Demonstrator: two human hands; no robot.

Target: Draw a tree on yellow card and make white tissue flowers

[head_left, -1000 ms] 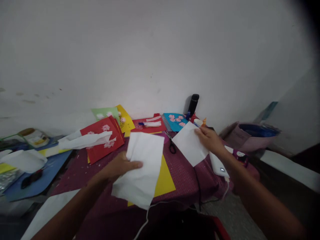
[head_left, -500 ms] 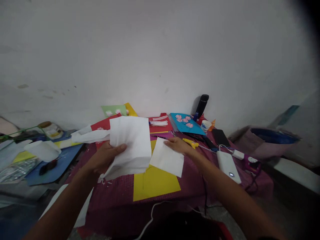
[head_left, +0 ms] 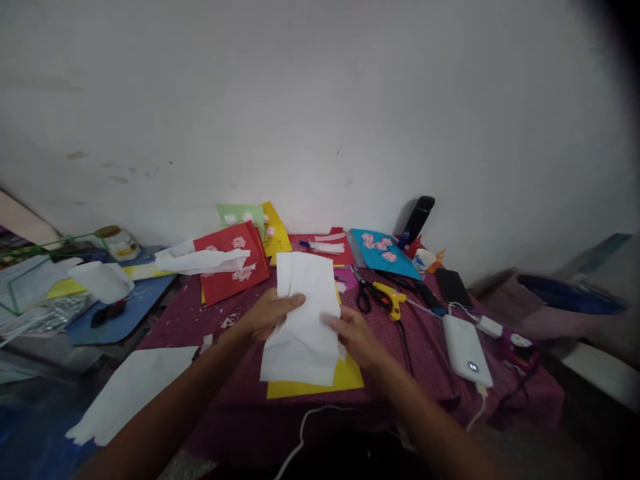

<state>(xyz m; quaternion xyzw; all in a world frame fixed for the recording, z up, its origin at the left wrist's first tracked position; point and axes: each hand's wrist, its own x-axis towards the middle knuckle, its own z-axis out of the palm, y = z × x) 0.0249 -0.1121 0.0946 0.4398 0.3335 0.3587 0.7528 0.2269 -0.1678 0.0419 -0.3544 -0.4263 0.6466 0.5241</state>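
Observation:
White paper [head_left: 305, 333], slightly creased, is held upright between both hands above a yellow sheet [head_left: 314, 388] on the table. My left hand [head_left: 270, 313] grips its left edge, thumb on the front face. On the right edge, my right hand [head_left: 354, 333] pinches it; its fingertips are a little blurred. The smaller white piece is mostly hidden behind the larger sheet, so I cannot tell how the two lie together. Just right of my right hand lie a yellow glue gun [head_left: 393, 300] and black-handled scissors [head_left: 364, 297].
Red cards with pink paper flowers [head_left: 225, 290] and a blue card [head_left: 400, 263] lie toward the wall. A white power bank [head_left: 465, 350], a phone [head_left: 453, 288] and a paper cup [head_left: 425, 259] stand at right. Left are a white roll [head_left: 103, 280] and a white sheet [head_left: 140, 380].
My left hand has moved right with the larger white sheet, and my right hand has come in to its right edge. The smaller piece is now mostly covered. The view has shifted slightly.

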